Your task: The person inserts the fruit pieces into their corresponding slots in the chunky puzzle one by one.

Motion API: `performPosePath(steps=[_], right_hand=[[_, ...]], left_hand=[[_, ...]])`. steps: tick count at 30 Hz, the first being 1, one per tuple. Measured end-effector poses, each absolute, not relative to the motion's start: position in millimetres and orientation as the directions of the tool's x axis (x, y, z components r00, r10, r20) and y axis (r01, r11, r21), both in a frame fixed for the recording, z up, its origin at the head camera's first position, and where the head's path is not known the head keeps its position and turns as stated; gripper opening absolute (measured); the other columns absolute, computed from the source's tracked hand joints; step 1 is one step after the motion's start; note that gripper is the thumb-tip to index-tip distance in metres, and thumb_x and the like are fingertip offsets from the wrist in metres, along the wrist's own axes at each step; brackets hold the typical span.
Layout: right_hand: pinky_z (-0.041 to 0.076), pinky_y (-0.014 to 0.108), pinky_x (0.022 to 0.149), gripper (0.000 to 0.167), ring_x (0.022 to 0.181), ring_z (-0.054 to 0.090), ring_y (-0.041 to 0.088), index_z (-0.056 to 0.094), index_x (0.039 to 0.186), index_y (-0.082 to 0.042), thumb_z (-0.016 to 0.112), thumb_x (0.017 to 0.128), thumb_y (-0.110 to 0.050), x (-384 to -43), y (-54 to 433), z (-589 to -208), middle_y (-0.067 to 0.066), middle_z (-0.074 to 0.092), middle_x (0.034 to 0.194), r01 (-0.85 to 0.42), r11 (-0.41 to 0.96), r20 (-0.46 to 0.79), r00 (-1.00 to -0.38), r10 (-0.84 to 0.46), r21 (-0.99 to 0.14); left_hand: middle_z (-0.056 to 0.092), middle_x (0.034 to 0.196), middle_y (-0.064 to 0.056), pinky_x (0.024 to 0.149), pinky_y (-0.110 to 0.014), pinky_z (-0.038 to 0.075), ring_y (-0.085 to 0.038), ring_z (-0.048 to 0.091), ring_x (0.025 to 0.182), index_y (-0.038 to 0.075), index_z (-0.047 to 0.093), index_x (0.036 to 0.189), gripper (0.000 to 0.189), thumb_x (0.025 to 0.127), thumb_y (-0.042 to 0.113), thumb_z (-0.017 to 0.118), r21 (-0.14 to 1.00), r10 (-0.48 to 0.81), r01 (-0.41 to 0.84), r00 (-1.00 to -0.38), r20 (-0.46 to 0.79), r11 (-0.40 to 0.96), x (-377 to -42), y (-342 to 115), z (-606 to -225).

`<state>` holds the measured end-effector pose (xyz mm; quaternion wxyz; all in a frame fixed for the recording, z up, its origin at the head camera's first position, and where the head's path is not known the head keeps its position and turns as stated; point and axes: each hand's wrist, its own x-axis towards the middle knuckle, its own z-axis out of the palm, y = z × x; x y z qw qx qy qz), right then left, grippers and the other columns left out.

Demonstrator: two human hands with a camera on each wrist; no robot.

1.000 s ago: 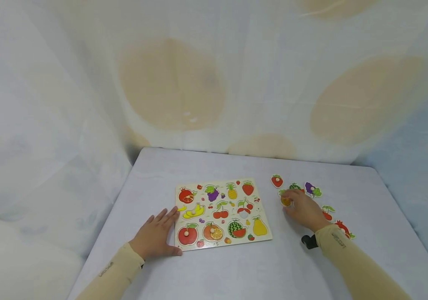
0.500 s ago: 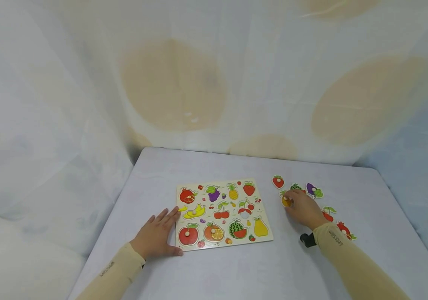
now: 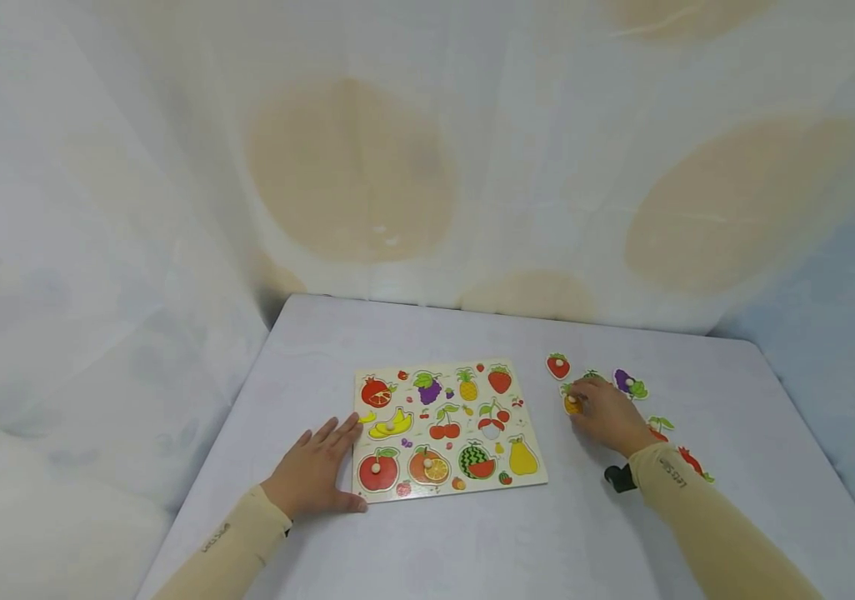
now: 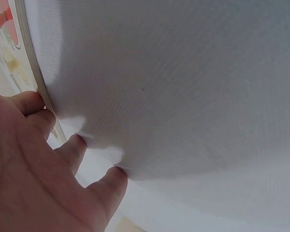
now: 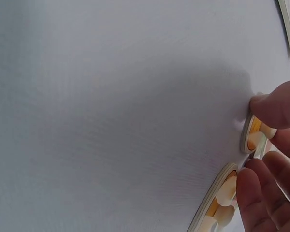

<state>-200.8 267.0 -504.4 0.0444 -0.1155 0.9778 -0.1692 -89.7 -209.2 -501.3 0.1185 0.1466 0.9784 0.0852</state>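
Observation:
In the head view my left hand [image 3: 315, 467] lies with fingers spread, its fingertips touching the left edge of a wooden fruit puzzle board [image 3: 521, 425]. The left wrist view shows fingertips meeting the board's edge [image 4: 34, 58] and the white tablecloth. To the board's right, my right hand [image 3: 609, 415] pinches the knob of a pineapple puzzle piece [image 3: 572, 403] that lies on the table. Thumb and forefinger are around this piece [image 5: 253, 135] in the right wrist view. Knobbed apple [image 3: 377, 472], banana [image 3: 392, 425] and orange [image 3: 427, 467] pieces sit in the board.
Around my right hand lie strawberry [image 3: 558, 365], grape [image 3: 630, 384], cherry [image 3: 660, 426] and pomegranate [image 3: 692, 463] pieces. A watermelon piece [image 3: 591, 375] is partly hidden behind the hand. Pale fabric [image 3: 427, 275] hangs behind the table.
The view shifts slightly. My right hand stays at the pineapple piece, with its fingers adjusting a little; the left hand keeps its place on the board's edge.

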Motion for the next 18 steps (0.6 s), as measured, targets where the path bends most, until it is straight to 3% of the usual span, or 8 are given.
performPosePath(steps=[18], right_hand=[[0.049, 0.055, 0.096, 0.039, 0.103, 0.061, 0.033, 0.068, 0.114, -0.003, 0.082, 0.079, -0.011, -202.3, 265.0, -507.8, 0.016, 0.063, 0.122, -0.231, 0.915, -0.023, -0.967, -0.253, -0.332]], left_hand=[[0.027, 0.163, 0.001, 0.114, -0.059, 0.025, -0.032, 0.025, 0.147, 0.013, 0.035, 0.156, 0.119, 0.062, 0.069, 0.082, 0.199, 0.308, 0.268, -0.928, -0.208, 0.943, -91.2, -211.4, -506.8]])
